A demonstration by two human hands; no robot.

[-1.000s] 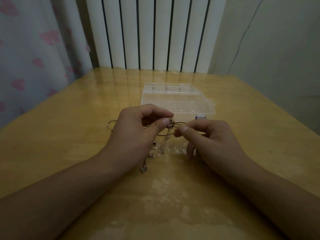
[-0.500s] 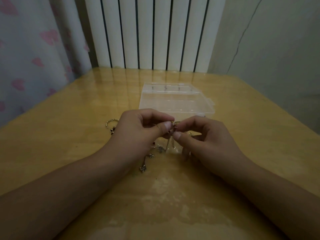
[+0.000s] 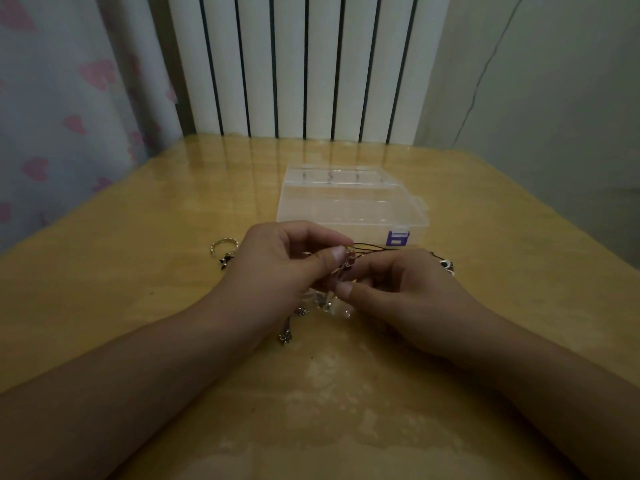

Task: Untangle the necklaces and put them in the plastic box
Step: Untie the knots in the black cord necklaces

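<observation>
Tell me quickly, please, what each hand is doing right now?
Left hand: pinching the tangled necklaces between thumb and fingers.
Right hand: fingers curled, pinching the same tangle just below.

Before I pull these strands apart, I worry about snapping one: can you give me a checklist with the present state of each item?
1. Left hand pinches the tangle near the small pendant: ok.
2. Right hand pinches a strand just below the pendant: ok.
3. Dark cords free of knots: cannot tell, they run behind the right hand.
4. Loose chain ends lie on the table, caught on nothing: cannot tell, the left hand hides part of them.
5. Plastic box within reach behind the hands: ok.
6. Box open to take a necklace: cannot tell, the clear lid is hard to read.
</observation>
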